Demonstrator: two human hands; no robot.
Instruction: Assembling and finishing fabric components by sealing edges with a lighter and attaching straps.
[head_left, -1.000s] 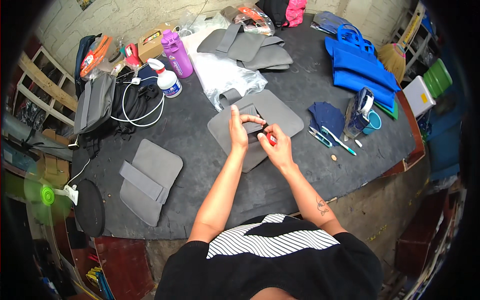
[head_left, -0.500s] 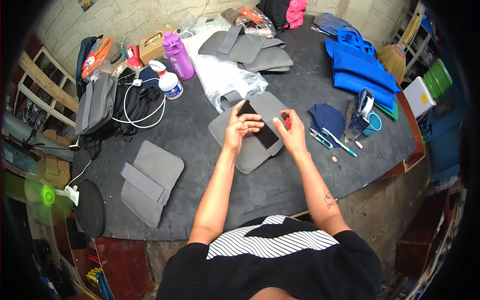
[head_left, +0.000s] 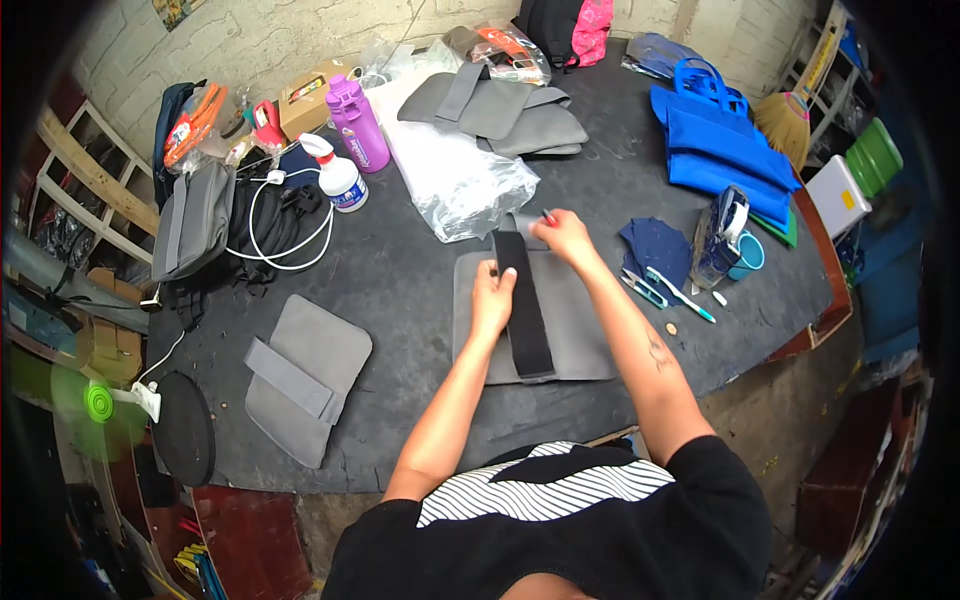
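A flat grey fabric panel (head_left: 582,335) lies on the dark table in front of me, with a wide black strap (head_left: 530,330) running along it. My left hand (head_left: 491,305) grips the strap, thumb on top and fingers at its left edge. Past the strap's far end, my right hand (head_left: 564,238) is closed around a small red object (head_left: 548,217); most of it is hidden by the fingers, so its kind does not show. Beside that hand a grey tab (head_left: 516,224) sticks out from the panel's far edge.
Another grey panel (head_left: 308,375) lies at the left, and more grey panels (head_left: 490,108) are piled at the back by a clear plastic bag (head_left: 470,190). A spray bottle (head_left: 343,182) and purple bottle (head_left: 358,130) stand left. Thread snips (head_left: 645,288) and a blue bag (head_left: 720,140) are right.
The panel has turned so its strap runs more nearly toward me, and it sits closer. My left hand now grips the strap's edge; my right hand has moved to the strap's far end.
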